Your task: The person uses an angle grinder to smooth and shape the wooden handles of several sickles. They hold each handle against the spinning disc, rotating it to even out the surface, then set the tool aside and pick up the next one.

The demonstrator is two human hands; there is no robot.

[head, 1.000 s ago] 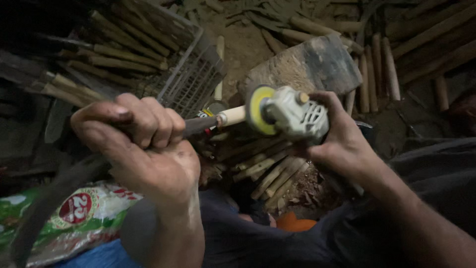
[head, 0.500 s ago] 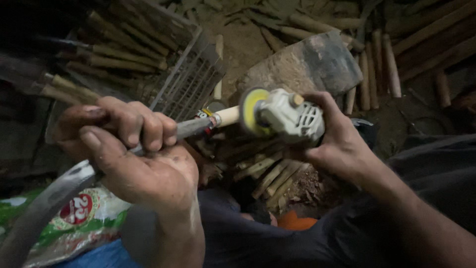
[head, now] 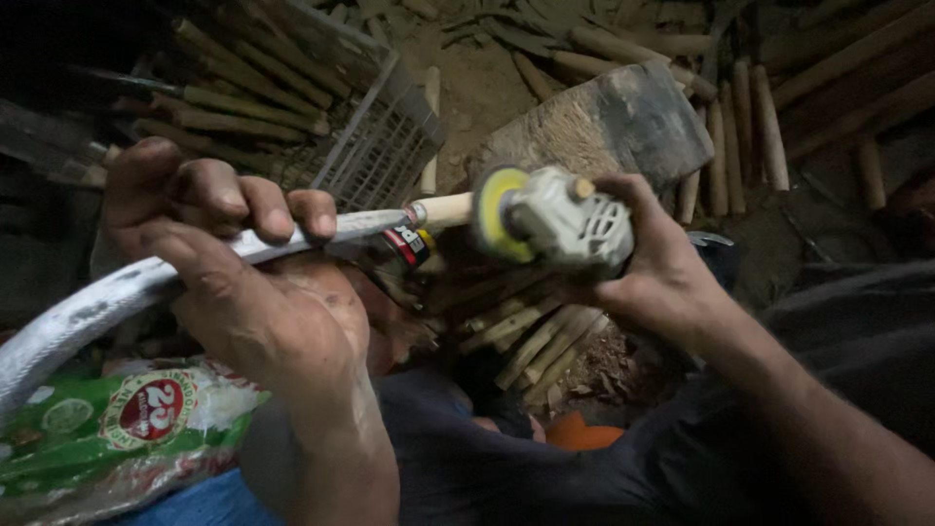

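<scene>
At centre, we clamped our left hand (head: 243, 292) round a curved blade (head: 88, 312) and our right hand (head: 662, 273) round a grinder (head: 565, 224), its disc touching the pale handle (head: 450, 208) at nine o'clock, smoothing seemingly unfinished.

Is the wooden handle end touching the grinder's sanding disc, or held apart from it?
Touching: the pale wooden handle end butts against the yellow-rimmed sanding disc of the grinder. Whether the disc is spinning cannot be told.
</scene>
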